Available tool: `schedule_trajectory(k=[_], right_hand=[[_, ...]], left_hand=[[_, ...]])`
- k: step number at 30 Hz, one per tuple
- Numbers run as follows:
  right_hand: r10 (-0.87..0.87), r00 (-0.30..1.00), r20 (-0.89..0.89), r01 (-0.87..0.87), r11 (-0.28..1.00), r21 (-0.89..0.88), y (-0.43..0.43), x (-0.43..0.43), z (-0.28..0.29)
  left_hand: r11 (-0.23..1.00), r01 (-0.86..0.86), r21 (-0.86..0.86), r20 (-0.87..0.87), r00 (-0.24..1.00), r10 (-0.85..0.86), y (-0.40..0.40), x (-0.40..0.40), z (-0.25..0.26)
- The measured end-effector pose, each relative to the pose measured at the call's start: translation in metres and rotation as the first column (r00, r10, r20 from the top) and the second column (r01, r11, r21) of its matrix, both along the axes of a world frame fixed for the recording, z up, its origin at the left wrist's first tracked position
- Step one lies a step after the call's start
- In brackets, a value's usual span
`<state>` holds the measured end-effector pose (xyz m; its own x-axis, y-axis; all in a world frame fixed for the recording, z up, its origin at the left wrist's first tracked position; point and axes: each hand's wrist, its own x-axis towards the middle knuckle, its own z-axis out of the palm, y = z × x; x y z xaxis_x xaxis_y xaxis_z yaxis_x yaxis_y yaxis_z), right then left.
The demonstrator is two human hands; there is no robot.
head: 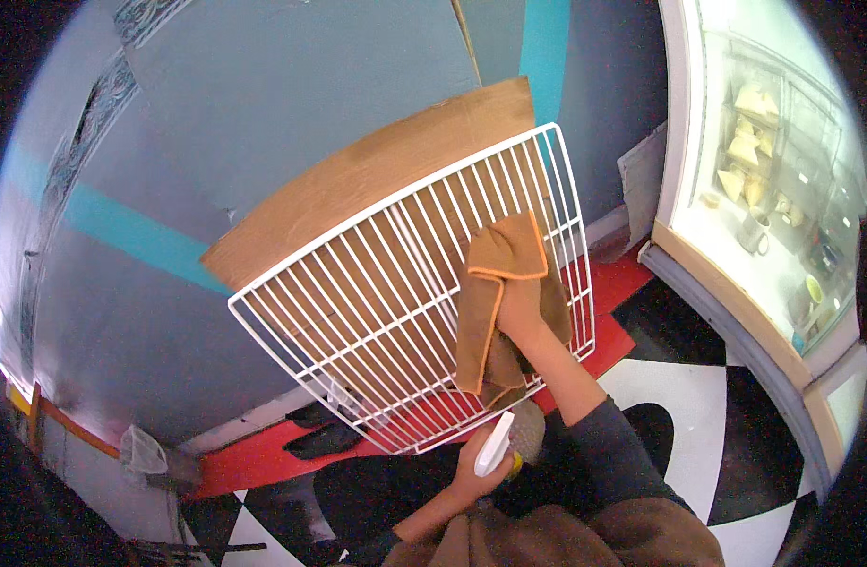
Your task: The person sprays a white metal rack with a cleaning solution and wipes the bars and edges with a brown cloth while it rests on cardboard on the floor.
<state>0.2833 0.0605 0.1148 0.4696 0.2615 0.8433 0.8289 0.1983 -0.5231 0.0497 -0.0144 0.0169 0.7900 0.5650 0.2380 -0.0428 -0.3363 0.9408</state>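
Note:
A white wire shelf rack [376, 333] stands tilted in front of a brown wooden or cardboard panel [376, 163] by the wall. My right hand [522, 312] grips a brown cloth with orange edging [504, 248] against the right part of the rack; the cloth's folds hide some fingers. Below the rack's lower edge, my left hand [479, 464] holds a spray bottle by its white trigger head [495, 445]. Part of the bottle's body is hidden by the hand.
A red strip [249, 461] runs along the wall's foot, above a black-and-white checkered floor [681, 397]. Dark shoes [323, 439] lie on the strip at left. To the right stands a lit glass display case [787, 198] holding mugs and other items.

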Motion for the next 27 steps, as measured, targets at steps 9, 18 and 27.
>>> schedule_trajectory(k=[9,18,27], right_hand=[[0.059,0.994,0.089,-0.056,0.998,-0.027,-0.001,-0.004,0.023],[-0.147,0.969,0.198,0.128,0.986,0.105,0.022,0.004,0.081],[-0.058,0.997,0.054,0.05,0.99,0.133,0.023,0.002,0.053]], left_hand=[[0.987,-0.014,0.158,-0.016,1.0,0.017,-0.006,-0.005,0.007],[1.0,-0.012,-0.002,-0.015,1.0,0.012,0.002,-0.012,-0.003],[1.0,-0.016,0.0,0.026,1.0,0.016,0.005,-0.003,0.005]])
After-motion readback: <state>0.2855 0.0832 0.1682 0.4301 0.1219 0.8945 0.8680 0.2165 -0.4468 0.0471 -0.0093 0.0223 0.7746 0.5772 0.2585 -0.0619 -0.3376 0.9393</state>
